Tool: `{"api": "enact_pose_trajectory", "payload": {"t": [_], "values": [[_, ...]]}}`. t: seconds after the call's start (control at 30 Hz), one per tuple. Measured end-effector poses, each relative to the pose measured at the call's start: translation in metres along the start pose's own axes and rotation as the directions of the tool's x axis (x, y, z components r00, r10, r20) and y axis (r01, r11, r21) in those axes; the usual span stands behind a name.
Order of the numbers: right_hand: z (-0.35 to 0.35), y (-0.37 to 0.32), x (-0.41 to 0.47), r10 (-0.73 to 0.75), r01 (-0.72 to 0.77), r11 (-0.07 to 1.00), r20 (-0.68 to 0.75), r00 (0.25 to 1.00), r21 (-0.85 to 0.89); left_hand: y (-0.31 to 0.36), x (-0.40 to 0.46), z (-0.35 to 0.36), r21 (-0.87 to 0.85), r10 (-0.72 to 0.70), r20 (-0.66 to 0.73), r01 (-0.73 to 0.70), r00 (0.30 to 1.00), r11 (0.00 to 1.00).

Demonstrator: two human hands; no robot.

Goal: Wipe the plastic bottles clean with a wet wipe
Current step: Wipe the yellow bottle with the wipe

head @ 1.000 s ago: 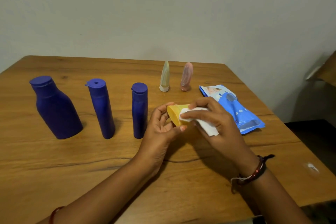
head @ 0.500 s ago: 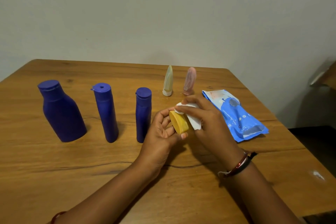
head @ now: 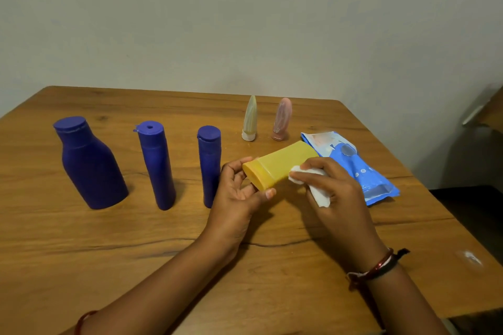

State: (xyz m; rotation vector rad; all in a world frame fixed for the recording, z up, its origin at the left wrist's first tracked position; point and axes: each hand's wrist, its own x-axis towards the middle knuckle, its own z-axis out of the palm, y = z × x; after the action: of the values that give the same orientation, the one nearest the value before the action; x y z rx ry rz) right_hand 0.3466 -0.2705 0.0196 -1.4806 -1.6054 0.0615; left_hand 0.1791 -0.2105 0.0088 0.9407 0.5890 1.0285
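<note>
Above the table (head: 81, 239), left hand (head: 234, 198) grips yellow bottle (head: 280, 164); right hand (head: 334, 187) pinches half-hidden wipe (head: 319, 194).

both forearms come in from 6 o'clock. the left hand (head: 236, 193) is palm-up, fingers and thumb curled round the near end of the bottle (head: 280, 164). the right hand (head: 334, 187), at 3 o'clock of the left, is knuckles-up and pinches the wipe (head: 317, 185) against the bottle's side.

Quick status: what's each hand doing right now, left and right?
Left hand: grips the yellow bottle by its cap end, above the table.
Right hand: pinches the white wet wipe against the bottle's side.
</note>
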Motion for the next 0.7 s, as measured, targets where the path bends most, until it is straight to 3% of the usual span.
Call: {"api": "enact_pose_trajectory", "payload": {"t": [0.17, 0.4, 0.53, 0.7], "values": [[0.002, 0.007, 0.003, 0.097, -0.102, 0.994, -0.127, 0.987, -0.037, 0.001, -0.003, 0.003, -0.008, -0.029, 0.035, 0.029, 0.999, 1.000], [0.019, -0.013, -0.007, -0.106, 0.109, 0.993, 0.052, 0.993, -0.050, 0.004, -0.006, 0.009, -0.105, -0.098, 0.025, 0.100, 0.995, 0.989], [0.017, -0.007, -0.008, -0.171, 0.175, 0.981, 0.046, 0.984, -0.082, 0.003, -0.007, 0.011, -0.174, -0.113, 0.022, 0.115, 0.993, 0.978], [0.003, 0.022, 0.006, 0.097, -0.105, 0.993, -0.140, 0.985, -0.051, 0.002, -0.004, 0.011, -0.232, -0.148, 0.021, 0.149, 0.989, 0.961]]}}
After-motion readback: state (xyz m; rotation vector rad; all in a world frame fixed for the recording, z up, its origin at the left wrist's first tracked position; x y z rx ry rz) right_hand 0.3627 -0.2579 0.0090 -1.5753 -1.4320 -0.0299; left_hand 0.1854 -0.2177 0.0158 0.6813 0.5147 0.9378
